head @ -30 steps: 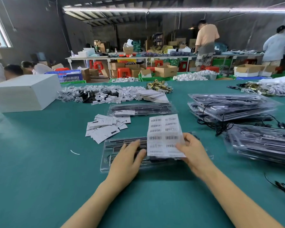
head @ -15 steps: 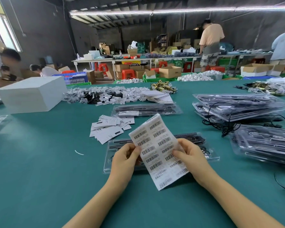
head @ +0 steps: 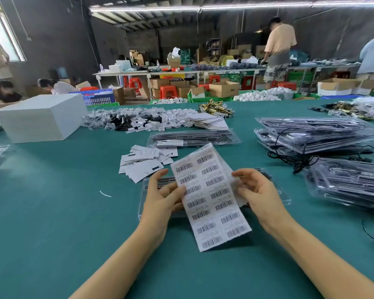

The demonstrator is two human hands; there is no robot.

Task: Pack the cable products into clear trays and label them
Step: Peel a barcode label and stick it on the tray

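Pinching the left edge of a barcode label sheet (head: 212, 197), the left hand (head: 160, 203) grips it between thumb and fingers about midway down. The right hand (head: 257, 195) is at the sheet's right edge, fingers loosely curled; whether it actually grasps the paper or a peeled layer behind it cannot be told. The sheet is a white, matte rectangle, tilted with its top leaning left, printed in two columns of black barcodes, its lower edge slightly ragged. It is held above a clear tray (head: 276, 196), a long, flat, glossy plastic shell lying on the green table (head: 52, 223); dark cable parts show through it beside both hands. Just beyond the left hand lies a loose heap of small white paper cards (head: 145, 160), angular and overlapping. Behind those rests a second clear tray (head: 194, 138), closed, with black contents and a white card inside. To the right, two stacks of filled clear trays (head: 315, 134) sit, with thin black cables (head: 298, 160) trailing between them. Farther back, a spread of bagged small parts (head: 130, 120) lies in black and white, a cluster of brass-coloured metal pieces (head: 215, 108) beside it, and a plain white box (head: 41, 116) at the left.
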